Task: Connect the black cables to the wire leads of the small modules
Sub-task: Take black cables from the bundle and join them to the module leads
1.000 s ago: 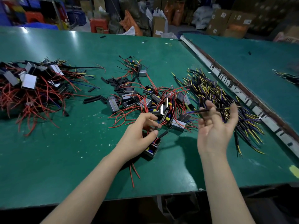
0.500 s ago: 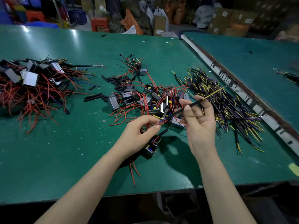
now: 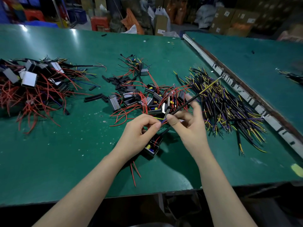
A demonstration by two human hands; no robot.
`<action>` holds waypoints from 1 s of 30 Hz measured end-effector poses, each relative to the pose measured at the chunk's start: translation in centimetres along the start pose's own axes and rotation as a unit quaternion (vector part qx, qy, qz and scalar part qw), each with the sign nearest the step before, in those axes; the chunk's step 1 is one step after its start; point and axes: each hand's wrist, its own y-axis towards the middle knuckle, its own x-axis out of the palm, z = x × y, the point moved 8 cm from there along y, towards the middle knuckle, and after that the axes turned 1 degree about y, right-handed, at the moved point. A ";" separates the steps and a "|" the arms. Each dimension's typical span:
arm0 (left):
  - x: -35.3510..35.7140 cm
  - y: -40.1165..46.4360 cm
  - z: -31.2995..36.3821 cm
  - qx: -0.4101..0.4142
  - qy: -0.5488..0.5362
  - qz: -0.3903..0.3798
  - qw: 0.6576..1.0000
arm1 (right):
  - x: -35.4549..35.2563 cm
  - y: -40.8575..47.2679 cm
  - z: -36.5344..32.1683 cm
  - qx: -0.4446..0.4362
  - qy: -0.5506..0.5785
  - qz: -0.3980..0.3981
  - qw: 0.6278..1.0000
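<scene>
left hand [image 3: 139, 135]: fingers curled, thumb-forefinger pinch | right hand [image 3: 190, 126]: pinching, fingertips meeting left's

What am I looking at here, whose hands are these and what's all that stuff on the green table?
There is no machine: these are a person's two bare hands, filmed by a camera worn on their head, looking forward and down. The left hand holds a small black module and pinches its thin wire leads. The right hand pinches one black cable and brings its end to those leads. On the green table lie a heap of modules with red wires in the middle, a bundle of black cables to the right, and another pile of modules far left. Short black tube pieces lie between them.
</scene>
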 end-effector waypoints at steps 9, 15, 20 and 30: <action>-0.7 0.0 0.7 0.036 0.040 0.045 0.998 | 0.9 -0.5 -0.9 -0.048 -0.107 -0.037 0.992; -1.9 -0.3 1.6 0.064 0.180 0.122 0.974 | 1.1 -0.7 -1.2 -0.061 -0.108 -0.044 0.991; -2.5 -0.4 2.3 0.063 0.248 0.153 0.954 | 1.2 -0.8 -1.4 -0.063 -0.116 -0.042 0.990; -2.5 1.8 5.7 0.066 0.273 0.123 0.952 | 0.4 0.3 -2.2 -0.019 -0.032 -0.003 0.999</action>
